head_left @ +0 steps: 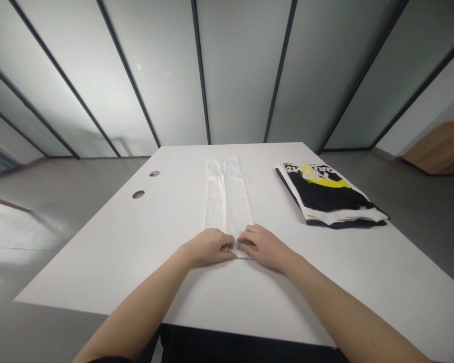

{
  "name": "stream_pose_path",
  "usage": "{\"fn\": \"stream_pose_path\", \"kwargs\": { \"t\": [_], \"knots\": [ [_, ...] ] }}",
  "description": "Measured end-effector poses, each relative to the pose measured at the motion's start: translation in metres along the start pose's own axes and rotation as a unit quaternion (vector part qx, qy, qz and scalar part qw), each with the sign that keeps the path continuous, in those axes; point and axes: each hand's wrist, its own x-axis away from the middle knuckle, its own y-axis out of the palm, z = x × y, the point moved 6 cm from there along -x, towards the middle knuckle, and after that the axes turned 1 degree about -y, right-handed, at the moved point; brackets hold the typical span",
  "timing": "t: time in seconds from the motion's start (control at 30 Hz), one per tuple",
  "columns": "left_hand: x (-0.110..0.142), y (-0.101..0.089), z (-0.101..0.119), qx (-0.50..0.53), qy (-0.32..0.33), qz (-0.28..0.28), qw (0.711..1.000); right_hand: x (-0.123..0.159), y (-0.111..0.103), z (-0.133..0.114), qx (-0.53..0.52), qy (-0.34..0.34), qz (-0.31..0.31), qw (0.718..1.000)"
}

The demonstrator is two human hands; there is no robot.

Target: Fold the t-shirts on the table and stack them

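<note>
A white garment (234, 201) lies on the table as a long narrow strip, with a crease running down its middle; its exact kind does not show. At its near end, my left hand (212, 246) is closed with curled fingers and thumb on the left part of the hem. Close beside it, my right hand (264, 246) pinches the right part of the same end. The fingertips almost meet at the middle and partly hide the cloth there.
The white table (117, 262) has two round holes on its left side. To the right lies a stack of folded clothes (321, 189), black and white, with a yellow and white print on top. Frosted glass panels (234, 70) stand behind the table.
</note>
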Motion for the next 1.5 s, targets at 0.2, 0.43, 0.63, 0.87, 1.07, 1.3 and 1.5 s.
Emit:
{"fn": "stream_pose_path", "kwargs": {
  "t": [0.2, 0.43, 0.63, 0.87, 1.07, 1.3, 1.5],
  "knots": [
    [-0.001, -0.004, 0.000, 0.016, 0.044, 0.054, 0.997, 0.000, -0.004, 0.007, -0.006, 0.003, 0.057, 0.998],
    [-0.001, -0.002, 0.001, 0.047, 0.068, 0.035, 0.996, 0.001, -0.001, 0.011, -0.018, 0.013, 0.078, 0.997],
    [0.001, -0.006, 0.002, 0.075, 0.061, 0.018, 0.995, 0.003, 0.001, 0.015, -0.015, 0.018, 0.081, 0.996],
    [-0.002, -0.003, -0.005, 0.083, 0.066, 0.056, 0.993, 0.003, 0.003, 0.015, 0.003, 0.026, 0.070, 0.997],
    [-0.001, -0.005, -0.007, 0.046, 0.058, 0.092, 0.993, 0.004, 0.004, 0.021, 0.020, 0.055, 0.080, 0.995],
    [0.003, -0.008, 0.003, 0.091, 0.056, 0.009, 0.994, 0.004, 0.000, 0.016, 0.011, 0.031, 0.092, 0.995],
    [-0.002, -0.006, -0.002, 0.059, 0.018, 0.036, 0.997, 0.002, 0.001, 0.001, -0.008, -0.012, 0.031, 0.999]
  ]
}}
